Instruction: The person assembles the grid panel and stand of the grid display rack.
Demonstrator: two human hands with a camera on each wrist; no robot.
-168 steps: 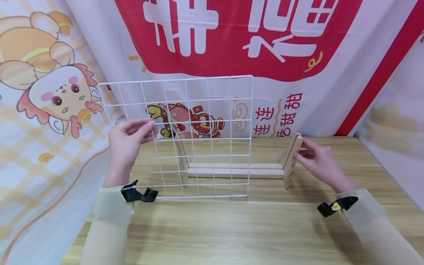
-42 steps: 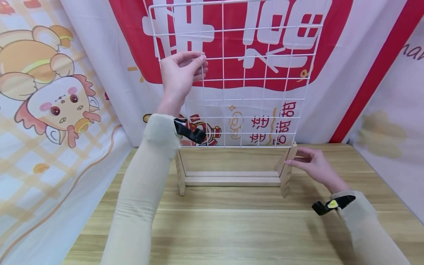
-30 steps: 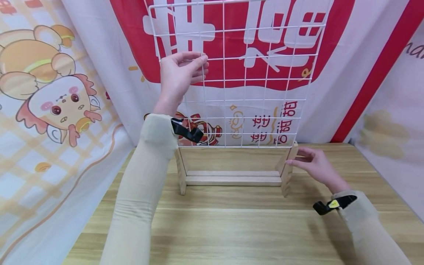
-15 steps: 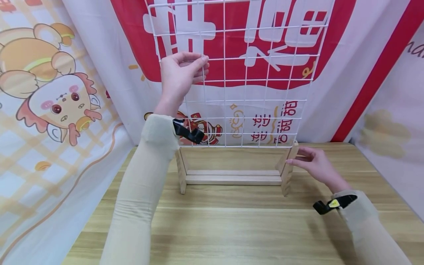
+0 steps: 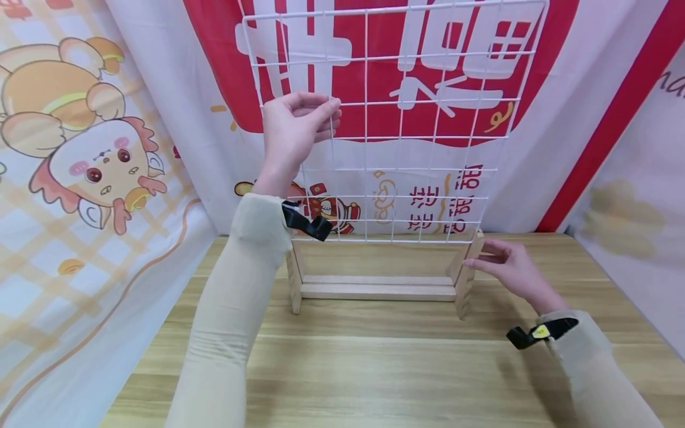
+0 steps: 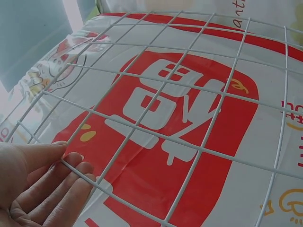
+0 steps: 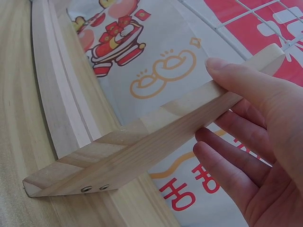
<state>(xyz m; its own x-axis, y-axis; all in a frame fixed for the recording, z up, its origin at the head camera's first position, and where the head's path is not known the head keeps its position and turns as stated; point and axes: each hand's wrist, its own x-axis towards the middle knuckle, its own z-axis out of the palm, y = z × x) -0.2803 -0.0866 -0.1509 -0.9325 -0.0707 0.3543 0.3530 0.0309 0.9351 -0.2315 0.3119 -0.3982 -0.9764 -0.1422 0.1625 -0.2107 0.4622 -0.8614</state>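
Observation:
A white wire grid panel (image 5: pixel 366 138) stands upright above a pale wooden stand (image 5: pixel 379 291), its bottom edge level with the tops of the uprights. My left hand (image 5: pixel 297 128) pinches a wire left of the panel's middle; in the left wrist view the thumb and fingers (image 6: pixel 78 177) meet around it. My right hand (image 5: pixel 508 267) grips the stand's right upright (image 5: pixel 468 276), thumb on the front edge and fingers behind in the right wrist view. Whether the panel's lower corners sit in slots of the uprights cannot be told. My left sleeve partly hides the left upright.
The stand rests on a wood-grain table (image 5: pixel 374 368). Behind it hangs a white cloth with a red printed block (image 5: pixel 385 77). A cartoon-printed cloth (image 5: pixel 96 166) closes off the left, and a pale cloth (image 5: pixel 637 196) the right.
Several seconds ago the grid was low and left, in front of the stand; my left hand has lifted it up and right above the stand. Lately it dropped slightly. My right hand keeps its grip.

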